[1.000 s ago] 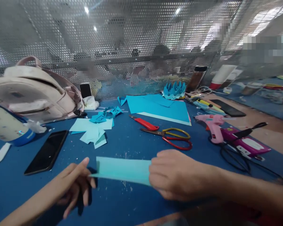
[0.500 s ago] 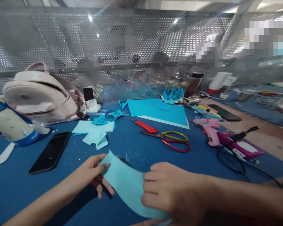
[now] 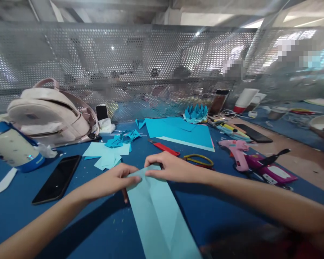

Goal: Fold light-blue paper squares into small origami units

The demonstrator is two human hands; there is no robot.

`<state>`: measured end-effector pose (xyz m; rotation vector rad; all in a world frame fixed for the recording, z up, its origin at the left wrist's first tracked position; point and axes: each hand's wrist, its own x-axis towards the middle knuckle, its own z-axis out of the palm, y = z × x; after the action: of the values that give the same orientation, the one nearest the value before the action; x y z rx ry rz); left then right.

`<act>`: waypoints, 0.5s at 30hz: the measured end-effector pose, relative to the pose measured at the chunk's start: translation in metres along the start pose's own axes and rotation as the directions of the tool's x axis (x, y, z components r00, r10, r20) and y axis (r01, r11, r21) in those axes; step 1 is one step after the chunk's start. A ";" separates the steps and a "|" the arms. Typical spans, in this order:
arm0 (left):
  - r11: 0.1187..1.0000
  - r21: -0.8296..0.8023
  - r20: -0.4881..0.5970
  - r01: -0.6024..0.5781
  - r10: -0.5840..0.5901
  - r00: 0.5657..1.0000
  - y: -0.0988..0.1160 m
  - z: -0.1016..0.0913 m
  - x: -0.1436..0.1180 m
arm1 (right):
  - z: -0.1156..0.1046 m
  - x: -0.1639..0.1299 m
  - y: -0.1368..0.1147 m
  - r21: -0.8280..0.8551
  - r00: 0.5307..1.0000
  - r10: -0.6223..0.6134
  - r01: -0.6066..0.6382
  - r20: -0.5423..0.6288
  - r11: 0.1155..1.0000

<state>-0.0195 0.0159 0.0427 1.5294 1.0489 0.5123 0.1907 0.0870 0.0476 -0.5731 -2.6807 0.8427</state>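
A long light-blue paper strip [image 3: 159, 212] lies lengthwise on the blue table [image 3: 102, 230], running from the near edge away from me, with a crease down its middle. My left hand [image 3: 112, 181] pinches the strip's far left corner. My right hand [image 3: 170, 168] pinches the far right corner beside it, fingertips of both hands almost meeting. Just behind my right hand lie the scissors [image 3: 198, 160] with yellow and red handles and a red utility knife [image 3: 163, 146].
A black phone [image 3: 56, 178] lies left; behind it a bottle [image 3: 12, 147] and a pale backpack [image 3: 48, 115]. Cut paper pieces [image 3: 106, 153], blue sheets [image 3: 180, 130] and a folded paper crown [image 3: 196, 113] sit mid-table. A pink glue gun [image 3: 236, 153] with cord is right. Perforated metal screen [image 3: 151, 64] behind.
The strip was turned from crosswise to lengthwise and laid flat. My right hand moved forward from the strip's right end to its far end; my left hand now grips the far corner.
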 end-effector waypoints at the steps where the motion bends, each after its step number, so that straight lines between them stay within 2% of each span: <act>1: 1.000 0.016 -0.062 -0.014 0.015 0.998 -0.003 -0.002 0.004 | 0.002 0.002 0.004 0.046 1.000 0.001 -0.001 0.003 0.999; 3: 0.999 0.039 -0.177 -0.033 0.039 0.983 -0.014 -0.004 0.012 | 0.007 0.004 0.012 0.131 1.000 0.005 -0.004 -0.001 0.991; 6: 0.998 0.053 -0.279 -0.031 0.045 0.959 -0.031 0.000 0.019 | 0.019 0.002 0.022 0.233 0.999 0.041 -0.041 0.005 0.972; 9: 0.998 0.060 -0.333 -0.028 0.046 0.942 -0.042 0.010 0.022 | 0.030 0.000 0.029 0.312 0.997 0.076 -0.073 0.002 0.947; 15: 0.998 0.057 -0.384 -0.026 0.046 0.922 -0.049 0.024 0.023 | 0.044 -0.002 0.038 0.389 0.996 0.087 -0.070 -0.026 0.918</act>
<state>-0.0052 0.0191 -0.0148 1.5288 1.3439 0.8430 0.1869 0.0933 -0.0100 -0.5934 -2.3674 1.3261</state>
